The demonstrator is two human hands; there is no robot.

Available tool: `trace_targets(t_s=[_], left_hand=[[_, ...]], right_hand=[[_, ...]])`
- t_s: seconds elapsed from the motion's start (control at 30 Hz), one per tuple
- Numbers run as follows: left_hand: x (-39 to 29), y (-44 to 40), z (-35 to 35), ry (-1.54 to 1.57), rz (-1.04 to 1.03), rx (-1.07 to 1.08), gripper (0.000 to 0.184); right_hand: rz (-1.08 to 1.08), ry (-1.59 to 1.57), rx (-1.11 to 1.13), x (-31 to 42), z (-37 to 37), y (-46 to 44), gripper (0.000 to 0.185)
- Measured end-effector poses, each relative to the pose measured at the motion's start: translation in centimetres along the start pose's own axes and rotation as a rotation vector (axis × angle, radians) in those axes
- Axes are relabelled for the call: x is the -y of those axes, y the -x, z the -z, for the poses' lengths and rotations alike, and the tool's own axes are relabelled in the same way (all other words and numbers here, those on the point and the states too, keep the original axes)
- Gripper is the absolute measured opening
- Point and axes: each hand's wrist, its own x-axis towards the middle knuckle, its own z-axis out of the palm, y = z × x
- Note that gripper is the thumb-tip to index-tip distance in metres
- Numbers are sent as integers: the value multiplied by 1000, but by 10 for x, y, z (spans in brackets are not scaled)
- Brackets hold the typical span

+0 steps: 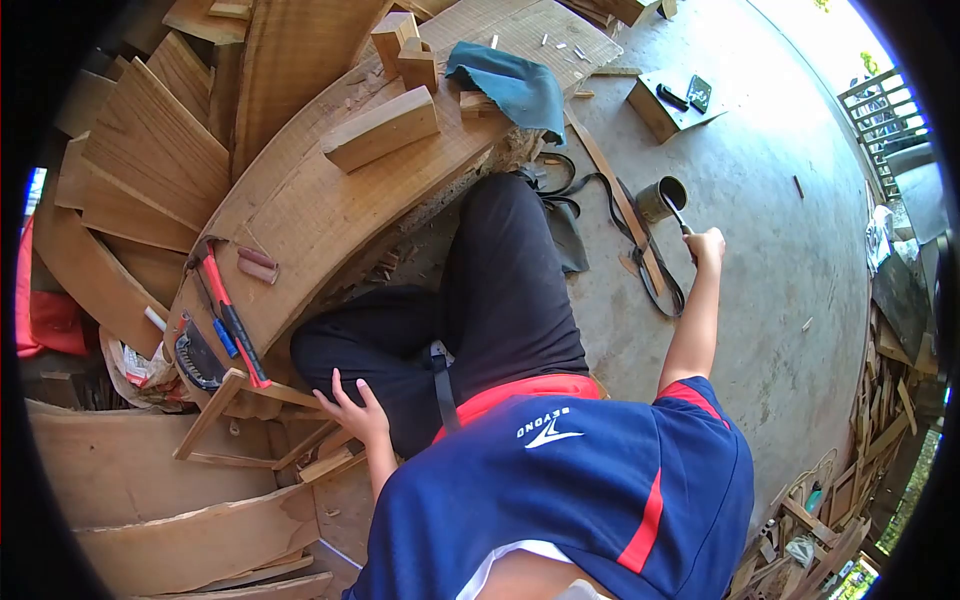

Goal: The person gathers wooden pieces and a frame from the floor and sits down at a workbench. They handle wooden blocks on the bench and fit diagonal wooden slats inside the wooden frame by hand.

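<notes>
While straps (680, 297) lie near the can (651, 206), right fingers (698, 243) clasp a handle (685, 227), left fingers (341, 391) splay.

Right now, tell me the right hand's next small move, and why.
Probably lift the slim tool clear of the can: the right hand already grips one end, and the other appears to reach into the can's mouth. The left hand, fingers spread by the bent leg, holds nothing visible.
</notes>
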Motion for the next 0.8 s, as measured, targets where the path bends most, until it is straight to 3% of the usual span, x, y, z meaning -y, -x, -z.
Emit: trace_targets(t_s=[0.13, 0.3, 0.37, 0.43, 0.5, 0.57, 0.63, 0.8], left_hand=[[-1, 0, 2, -8, 9, 10, 44], [0, 3, 3, -34, 17, 6, 45], [-1, 2, 4, -28, 35, 28, 46], [0, 1, 2, -31, 29, 29, 46], [2, 0, 1, -29, 21, 36, 46], [4, -2, 0, -33, -16, 32, 46], [4, -2, 1, -38, -29, 32, 45], [0, -1, 5, -38, -25, 45, 45]], right_hand=[[-52, -41, 95, 26, 12, -9, 26], [-57, -38, 77, 23, 29, 3, 30], [-46, -174, 48, 16, 41, 23, 31], [-42, -219, 83, -6, 10, 1, 33], [130, -874, 76, -15, -13, -10, 34], [346, -1047, -35, -14, -51, -48, 27], [332, -1340, -18, 4, -66, -64, 25], [339, -1424, -146, 40, -91, -119, 35]])
